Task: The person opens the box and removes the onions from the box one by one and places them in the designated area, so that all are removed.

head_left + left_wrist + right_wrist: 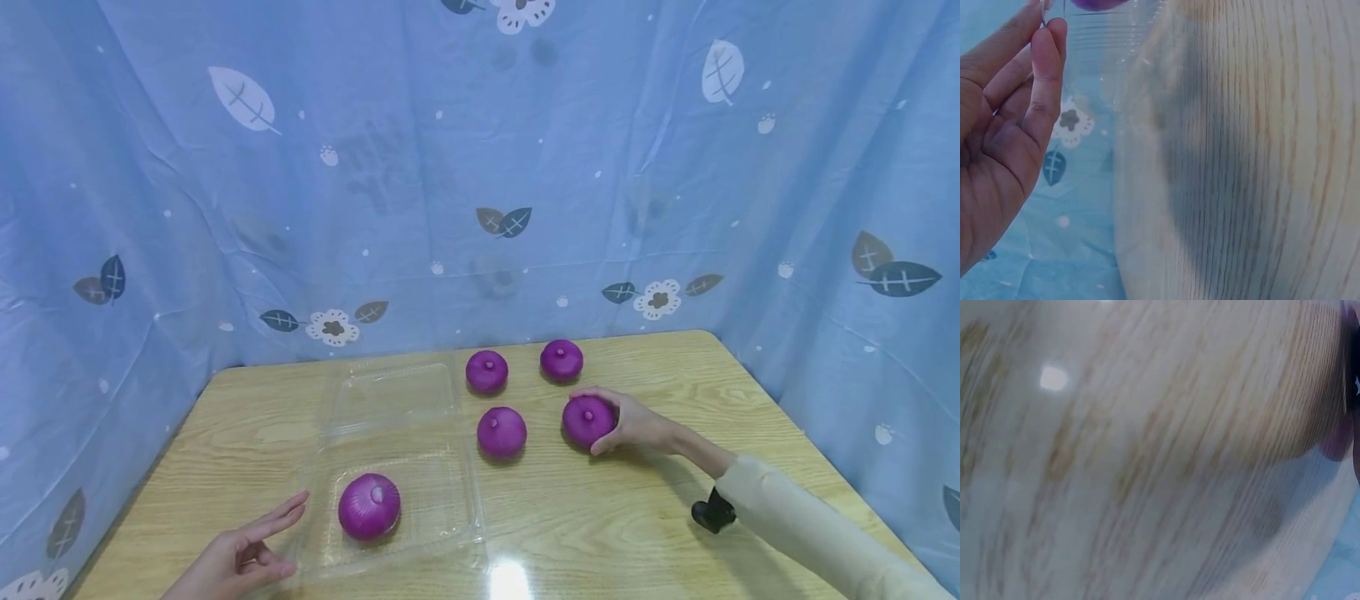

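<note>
My right hand point(633, 423) grips a red onion point(588, 422) at the right of the group, thumb on its near side and fingers round its far side. My left hand point(243, 554) is beside the left edge of an open clear plastic clamshell box point(442, 537), thumb and index finger apart. In the left wrist view its fingertips point(1047, 47) reach the plastic rim. One red onion point(369, 507) sits in the box's near half. In the right wrist view only a sliver of the held onion and hand shows at the right edge.
Three more red onions lie on the wooden table point(637, 533): one point(502, 432) near the box, one point(487, 372) behind it, one point(562, 361) at the back. The clamshell's far half point(397, 396) lies flat. A blue patterned curtain point(420, 167) surrounds the table.
</note>
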`<state>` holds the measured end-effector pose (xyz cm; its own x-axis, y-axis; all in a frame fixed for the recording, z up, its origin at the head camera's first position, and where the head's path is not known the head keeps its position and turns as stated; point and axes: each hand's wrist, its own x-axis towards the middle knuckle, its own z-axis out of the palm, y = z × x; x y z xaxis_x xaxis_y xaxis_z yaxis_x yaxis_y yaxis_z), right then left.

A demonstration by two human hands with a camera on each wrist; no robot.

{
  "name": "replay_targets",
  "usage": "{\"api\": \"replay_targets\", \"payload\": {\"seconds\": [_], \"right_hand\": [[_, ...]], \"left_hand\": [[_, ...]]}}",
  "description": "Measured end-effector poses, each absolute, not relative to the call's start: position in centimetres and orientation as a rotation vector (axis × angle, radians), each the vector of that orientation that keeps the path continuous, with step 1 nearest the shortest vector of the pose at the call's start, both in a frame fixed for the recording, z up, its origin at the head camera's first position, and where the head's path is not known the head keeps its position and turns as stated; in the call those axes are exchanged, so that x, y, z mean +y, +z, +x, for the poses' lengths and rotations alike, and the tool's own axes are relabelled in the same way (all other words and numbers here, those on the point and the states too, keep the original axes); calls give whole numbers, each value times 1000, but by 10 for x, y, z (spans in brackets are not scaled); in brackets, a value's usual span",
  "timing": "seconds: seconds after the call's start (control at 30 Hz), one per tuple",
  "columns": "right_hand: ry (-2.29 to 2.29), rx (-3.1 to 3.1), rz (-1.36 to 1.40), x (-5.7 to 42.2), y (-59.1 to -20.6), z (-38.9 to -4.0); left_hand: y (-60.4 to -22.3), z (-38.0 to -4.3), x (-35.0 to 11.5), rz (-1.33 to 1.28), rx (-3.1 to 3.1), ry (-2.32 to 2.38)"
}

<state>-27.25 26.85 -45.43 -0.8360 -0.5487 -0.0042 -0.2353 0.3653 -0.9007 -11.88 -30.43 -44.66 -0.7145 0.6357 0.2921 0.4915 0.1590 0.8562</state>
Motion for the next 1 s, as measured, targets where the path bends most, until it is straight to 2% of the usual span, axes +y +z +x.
{"api": "replay_targets", "payload": {"seconds": [1.0], "right_hand": [[-1461, 2262, -581, 263, -452, -260]], "left_hand": [[-449, -119, -305, 1129, 2259, 1611]]}}
